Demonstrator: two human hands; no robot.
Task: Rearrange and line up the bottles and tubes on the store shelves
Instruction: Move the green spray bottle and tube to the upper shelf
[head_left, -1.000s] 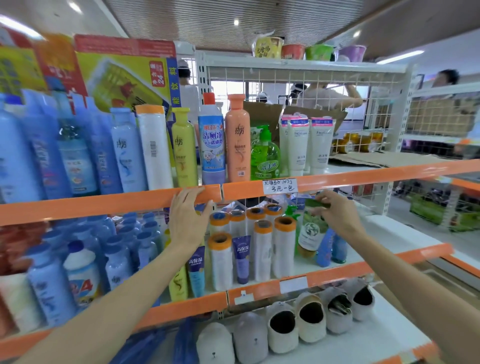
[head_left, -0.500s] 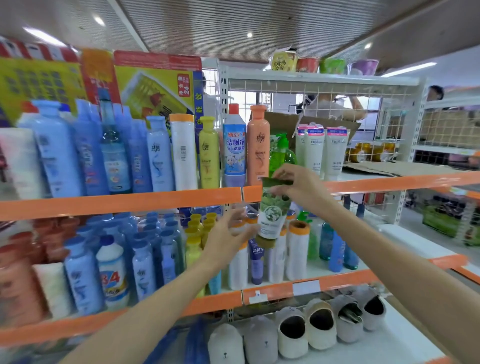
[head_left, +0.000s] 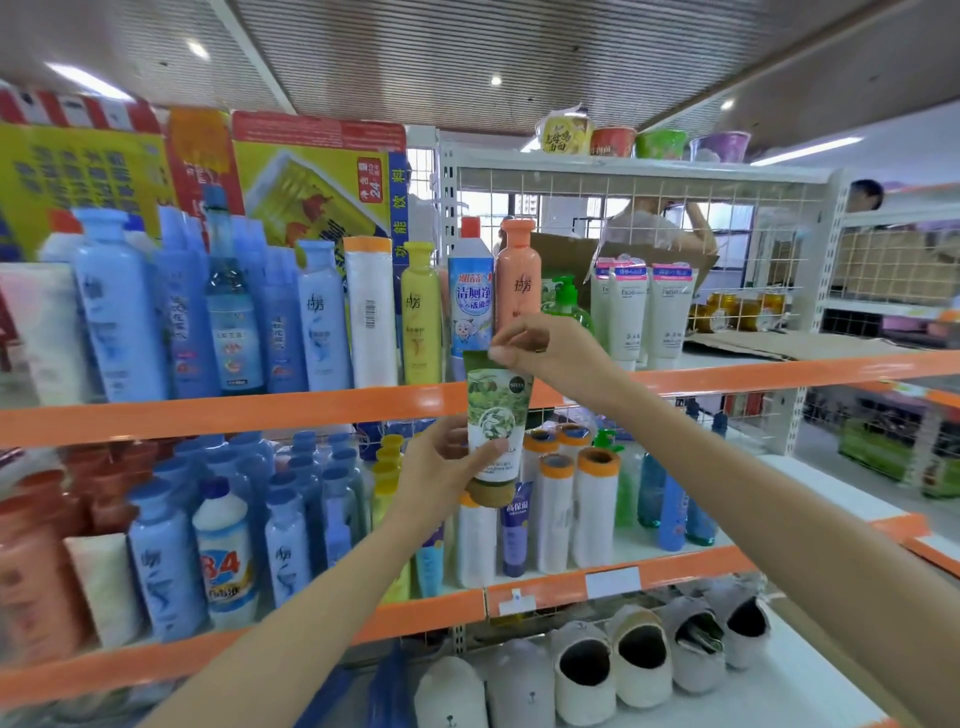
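Note:
A green-and-white tube (head_left: 493, 421) with a leaf print hangs cap-down in front of the upper shelf's orange edge (head_left: 260, 410). My right hand (head_left: 556, 353) pinches its crimped top end. My left hand (head_left: 441, 470) holds its lower part from the left, just above the brown cap. Behind it on the upper shelf stand an orange bottle (head_left: 517, 275), a blue-labelled bottle (head_left: 470, 296), a yellow bottle (head_left: 420, 312) and a green pump bottle (head_left: 566, 301). On the lower shelf stand white tubes with orange caps (head_left: 595, 509).
Blue bottles (head_left: 166, 561) crowd the lower shelf's left side. White facial tubes (head_left: 644, 312) stand at the upper right. Slippers (head_left: 644, 660) lie on the bottom shelf. Instant-noodle cups (head_left: 613, 140) sit on top. People stand behind the wire rack (head_left: 675, 228).
My right hand lifted the green tube from the lower shelf up in front of the upper shelf's edge. My left hand left the shelf edge and took hold of the tube's lower part.

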